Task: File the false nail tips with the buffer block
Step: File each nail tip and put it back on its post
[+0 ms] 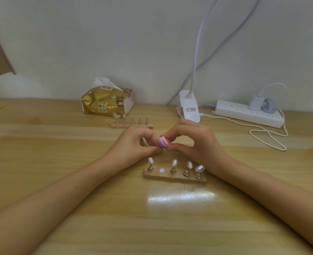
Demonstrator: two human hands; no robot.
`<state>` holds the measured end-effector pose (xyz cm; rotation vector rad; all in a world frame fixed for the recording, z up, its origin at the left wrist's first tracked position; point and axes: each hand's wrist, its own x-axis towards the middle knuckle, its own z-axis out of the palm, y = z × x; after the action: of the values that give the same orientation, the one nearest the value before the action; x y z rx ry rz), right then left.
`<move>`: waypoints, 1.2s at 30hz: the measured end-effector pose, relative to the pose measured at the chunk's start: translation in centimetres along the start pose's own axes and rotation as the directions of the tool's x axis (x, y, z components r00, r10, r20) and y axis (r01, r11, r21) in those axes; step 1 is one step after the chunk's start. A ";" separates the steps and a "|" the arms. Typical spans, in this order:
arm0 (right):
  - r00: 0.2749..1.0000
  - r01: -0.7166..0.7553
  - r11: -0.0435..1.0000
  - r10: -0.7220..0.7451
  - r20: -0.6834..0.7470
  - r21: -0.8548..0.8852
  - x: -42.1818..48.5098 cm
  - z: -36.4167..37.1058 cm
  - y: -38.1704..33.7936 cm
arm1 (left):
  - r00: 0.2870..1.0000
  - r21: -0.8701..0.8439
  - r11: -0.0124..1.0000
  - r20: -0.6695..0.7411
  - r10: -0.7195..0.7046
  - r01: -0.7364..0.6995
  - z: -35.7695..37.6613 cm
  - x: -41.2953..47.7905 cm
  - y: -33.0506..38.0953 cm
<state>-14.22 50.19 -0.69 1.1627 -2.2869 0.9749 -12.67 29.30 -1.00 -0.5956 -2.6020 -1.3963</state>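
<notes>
My right hand (190, 142) pinches a small pink and purple buffer block (164, 142) between thumb and fingers. My left hand (135, 144) meets it from the left, fingertips pinched against the block; whatever they hold is hidden. Just below the hands a wooden stand (174, 178) carries several metal pegs with clear false nail tips (199, 168). Its second place from the left shows only a bare white magnet disc (162, 170).
A second wooden stand (131, 125) with several tipped pegs sits behind the hands. A gold tissue pack (107, 100) lies at the back. A white clip lamp base (188, 107), a power strip (249, 113) and a looping white cable (269, 138) lie at the right.
</notes>
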 end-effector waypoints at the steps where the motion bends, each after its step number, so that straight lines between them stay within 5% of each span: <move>1: 0.999 -0.040 0.999 0.040 0.004 0.017 0.1 0.0 0.0 | 1.000 0.003 1.000 -0.002 -0.002 0.002 0.0 0.0 0.0; 16: 0.997 -0.072 0.997 0.072 -0.006 0.004 0.1 -0.1 0.4 | 1.000 0.024 1.000 -0.001 -0.016 0.016 0.0 0.0 0.0; 19: 1.000 0.011 1.000 -0.012 -0.014 -0.026 -0.1 0.1 0.3 | 1.000 0.021 1.000 0.008 0.000 0.000 0.0 -0.1 0.1; 23: 0.996 -0.091 0.996 0.091 0.015 0.015 0.0 0.0 0.8 | 1.000 0.038 0.999 -0.002 -0.009 0.009 0.0 0.0 0.0; 27: 0.999 0.042 0.999 -0.042 0.020 -0.002 -0.2 0.3 0.7 | 1.000 0.027 1.000 -0.006 0.009 -0.009 0.0 0.0 -0.1; 30: 0.997 -0.080 0.997 0.079 0.009 0.006 0.0 0.0 1.0 | 1.000 0.028 1.000 -0.008 0.004 -0.004 0.0 0.1 -0.2; 33: 1.000 0.008 1.000 -0.008 0.015 -0.023 -0.1 0.3 0.8 | 1.000 0.023 1.000 -0.008 0.010 -0.010 0.0 0.0 -0.2; 36: 0.997 -0.074 0.997 0.074 0.010 0.004 0.0 0.1 0.9 | 1.000 0.031 1.000 -0.016 0.000 0.001 0.1 0.1 -0.1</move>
<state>-14.97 50.49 -1.12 1.0940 -2.3521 1.0043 -12.79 29.29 -1.12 -0.5770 -2.6062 -1.3526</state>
